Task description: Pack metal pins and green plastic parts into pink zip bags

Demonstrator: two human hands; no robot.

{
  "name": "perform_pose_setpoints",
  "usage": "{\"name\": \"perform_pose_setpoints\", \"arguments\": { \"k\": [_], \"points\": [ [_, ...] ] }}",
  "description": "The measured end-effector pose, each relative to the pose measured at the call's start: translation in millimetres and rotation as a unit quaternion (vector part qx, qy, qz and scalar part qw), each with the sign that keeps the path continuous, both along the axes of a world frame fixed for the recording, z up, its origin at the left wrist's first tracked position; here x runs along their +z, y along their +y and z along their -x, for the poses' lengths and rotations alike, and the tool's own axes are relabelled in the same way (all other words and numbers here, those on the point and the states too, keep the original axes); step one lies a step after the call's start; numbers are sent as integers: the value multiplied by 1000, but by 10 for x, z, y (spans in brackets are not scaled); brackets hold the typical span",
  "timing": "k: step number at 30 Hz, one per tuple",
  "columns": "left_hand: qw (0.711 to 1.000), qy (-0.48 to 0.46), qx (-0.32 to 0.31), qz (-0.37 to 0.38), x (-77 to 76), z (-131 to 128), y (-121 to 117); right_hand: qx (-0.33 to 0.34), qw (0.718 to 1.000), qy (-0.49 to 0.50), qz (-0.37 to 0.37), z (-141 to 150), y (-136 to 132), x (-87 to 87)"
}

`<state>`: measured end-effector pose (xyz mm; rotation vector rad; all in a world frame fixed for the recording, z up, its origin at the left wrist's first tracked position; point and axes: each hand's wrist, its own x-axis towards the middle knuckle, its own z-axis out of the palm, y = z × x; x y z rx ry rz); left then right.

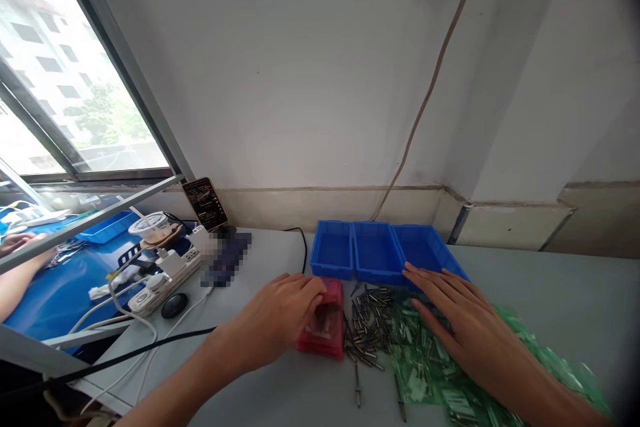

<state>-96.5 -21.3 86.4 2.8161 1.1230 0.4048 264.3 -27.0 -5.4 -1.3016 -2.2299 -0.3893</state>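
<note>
My left hand (283, 317) rests on the left side of a small red tray (327, 333), its fingers curled over the rim and touching the tray. My right hand (457, 317) lies flat with fingers stretched out over a heap of small green plastic bags (435, 373). Between the hands lies a pile of several small metal pins (367, 327), some strewn toward the table's front. The red tray holds a few parts I cannot make out.
Three blue bins (375, 250) stand in a row behind the pins, near the wall. A phone (205, 203) leans at the window corner, beside a white power strip (165, 277) with cables. Another person's hand (20, 243) shows at far left over a blue surface.
</note>
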Motion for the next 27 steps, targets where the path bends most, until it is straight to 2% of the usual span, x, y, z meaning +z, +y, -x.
{"name": "perform_pose_setpoints", "arguments": {
  "k": [5,8,10,14,17,19,22,25,27],
  "points": [
    [998,45,7,-39,-84,-67,150,-4,999,12,33,42,59,168],
    [993,76,-10,-91,-52,-136,218,-1,997,54,63,166,59,356],
    [985,98,-25,-139,-6,-197,239,25,989,90,116,299,27,494],
    [961,74,-56,-259,87,-341,257,46,943,197,265,597,-43,709],
    [949,7,-83,-303,120,-434,283,70,908,277,308,751,-37,780],
    [949,-48,-93,-296,116,-481,307,107,884,318,324,801,-21,799],
    [958,-136,-92,-235,66,-538,343,136,849,375,348,810,-25,804],
    [958,-249,-60,-128,-18,-593,364,125,824,428,349,778,-51,779],
    [946,-321,-17,-43,-81,-630,365,121,806,471,338,750,-62,737]
  ]
}}
